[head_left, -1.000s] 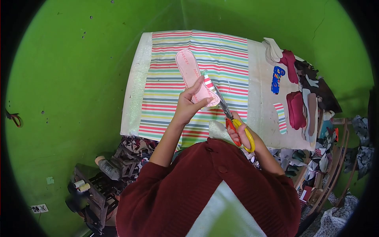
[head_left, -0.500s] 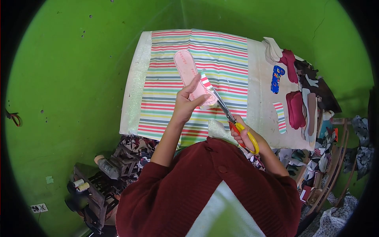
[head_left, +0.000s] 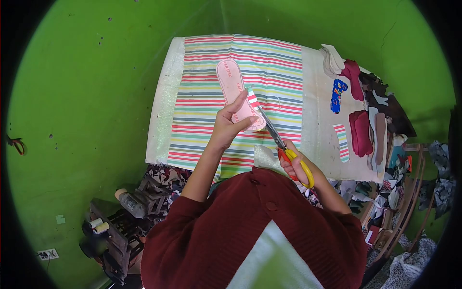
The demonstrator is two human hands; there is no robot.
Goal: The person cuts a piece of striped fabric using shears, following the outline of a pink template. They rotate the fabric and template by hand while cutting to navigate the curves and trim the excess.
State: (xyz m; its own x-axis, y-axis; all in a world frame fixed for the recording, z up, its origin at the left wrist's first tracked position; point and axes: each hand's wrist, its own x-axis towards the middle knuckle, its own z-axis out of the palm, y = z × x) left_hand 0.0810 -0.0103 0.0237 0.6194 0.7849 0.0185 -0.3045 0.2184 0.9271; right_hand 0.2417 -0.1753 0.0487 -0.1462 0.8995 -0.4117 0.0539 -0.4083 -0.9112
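Note:
My left hand (head_left: 230, 122) grips a pink insole (head_left: 229, 77) printed with red lettering, thumb across its lower part. Along the insole's right edge a strip of striped fabric (head_left: 252, 100) sticks out. My right hand (head_left: 297, 164) is wrapped round the yellow and red handles of a pair of scissors (head_left: 272, 129). The blades point up and left and meet the edge of the insole and strip; how far they are apart I cannot make out. Beneath both hands a striped cloth (head_left: 202, 96) is spread over the table.
On the right of the table (head_left: 315, 130) lie a small striped cutout (head_left: 341, 143), a blue patterned piece (head_left: 338, 96), maroon sole shapes (head_left: 360, 134) and a pale stack (head_left: 332, 60). Fabric scraps (head_left: 166, 180) are heaped below. A bottle (head_left: 131, 203) and thread spools (head_left: 98, 225) stand at lower left.
The insole has tilted slightly and shifted a little to the right in my left hand. My right hand and the scissors handles have moved slightly left and look closer together.

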